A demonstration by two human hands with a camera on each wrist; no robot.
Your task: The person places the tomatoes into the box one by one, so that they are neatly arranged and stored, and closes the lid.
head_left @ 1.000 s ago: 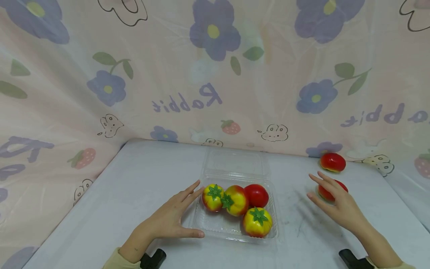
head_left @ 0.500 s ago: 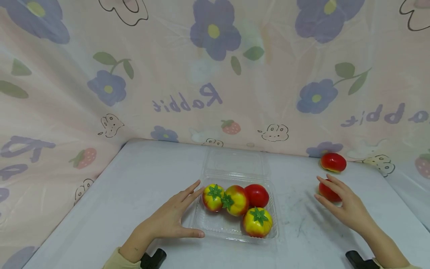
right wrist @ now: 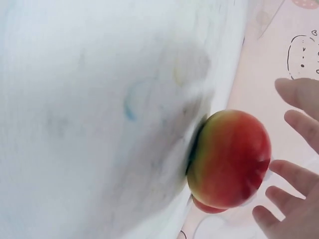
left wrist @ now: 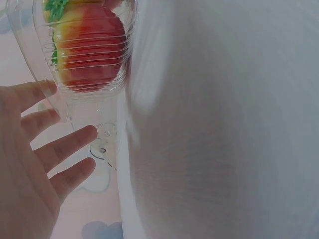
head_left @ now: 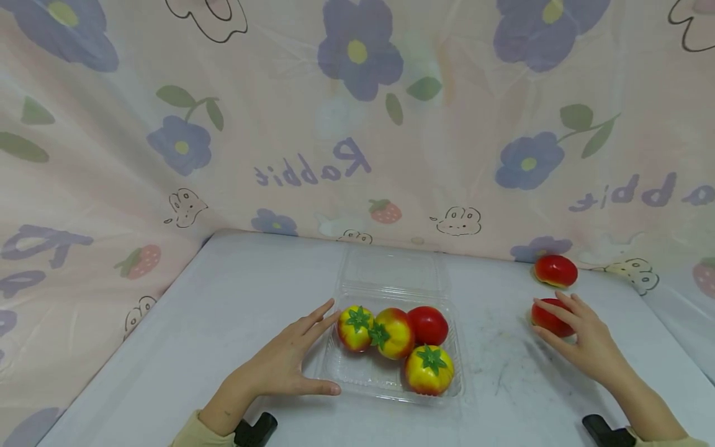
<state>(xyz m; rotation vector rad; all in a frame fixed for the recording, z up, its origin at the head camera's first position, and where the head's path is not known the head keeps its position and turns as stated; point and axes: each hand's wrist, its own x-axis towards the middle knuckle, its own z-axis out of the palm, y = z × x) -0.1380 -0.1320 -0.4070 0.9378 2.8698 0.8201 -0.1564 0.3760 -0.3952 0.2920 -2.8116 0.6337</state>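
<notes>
A clear plastic box [head_left: 363, 372] lies with its lid folded back, holding three yellow-red fruits with green leaf tops, one of them [head_left: 429, 370] at the front right, and a plain red one [head_left: 427, 325]. My left hand [head_left: 282, 360] is spread at the box's left side, thumb apart; in the left wrist view its fingertips [left wrist: 89, 132] are by the clear wall. On the right, my right hand [head_left: 594, 347] hovers with spread fingers over a red fruit [head_left: 550, 318]. The right wrist view shows that fruit [right wrist: 232, 159] on the table beside the fingertips, not gripped.
Another red fruit [head_left: 555, 271] sits farther back at the right, by the table's rear edge. A patterned curtain [head_left: 458, 143] hangs behind and to the sides of the white table [head_left: 234, 292]. The box's raised lid [head_left: 393, 270] lies toward the back.
My right hand has moved a little to the right, and its fingers now stand around the nearer red fruit. My left hand and the box have stayed in place.
</notes>
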